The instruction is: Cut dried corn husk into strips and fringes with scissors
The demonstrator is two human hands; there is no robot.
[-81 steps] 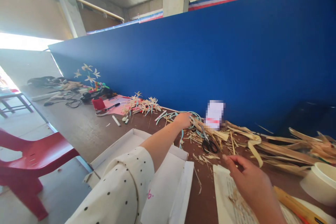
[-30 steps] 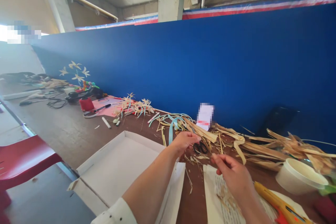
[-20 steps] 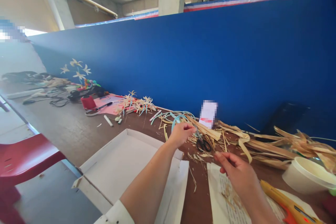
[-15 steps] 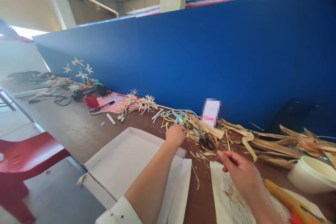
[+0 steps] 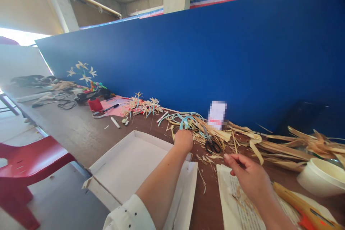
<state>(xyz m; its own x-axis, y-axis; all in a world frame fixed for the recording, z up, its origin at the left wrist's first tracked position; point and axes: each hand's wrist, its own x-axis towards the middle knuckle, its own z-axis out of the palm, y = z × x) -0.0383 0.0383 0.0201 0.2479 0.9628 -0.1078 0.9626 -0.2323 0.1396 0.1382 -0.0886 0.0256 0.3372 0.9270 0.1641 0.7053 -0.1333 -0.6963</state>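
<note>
My left hand [image 5: 184, 141] reaches over the right edge of a shallow white cardboard box lid [image 5: 132, 165], its fingers curled closed beside light-blue strips [image 5: 185, 120]. Whatever it grips, if anything, is hidden. My right hand [image 5: 246, 174] hovers above a printed sheet [image 5: 225, 187], thumb and forefinger pinched together; what sits between them is too small to name. Scissors with black handles [image 5: 212, 146] lie between the two hands among pale plant-fibre scraps [image 5: 208, 159]. Long dry tan strips [image 5: 280, 149] spread along the back.
A cream tub [image 5: 320, 178] and a yellow glue gun [image 5: 304, 203] are at the right. Handmade strip flowers [image 5: 144, 106], a red spool [image 5: 95, 104] and a white stick [image 5: 115, 122] lie leftward. A blue panel [image 5: 242, 57] stands behind; a red chair [image 5: 32, 161] is at left.
My left hand has shifted slightly right and down beside the blue strips. My right hand keeps its pinch in nearly the same spot. The view has moved a little.
</note>
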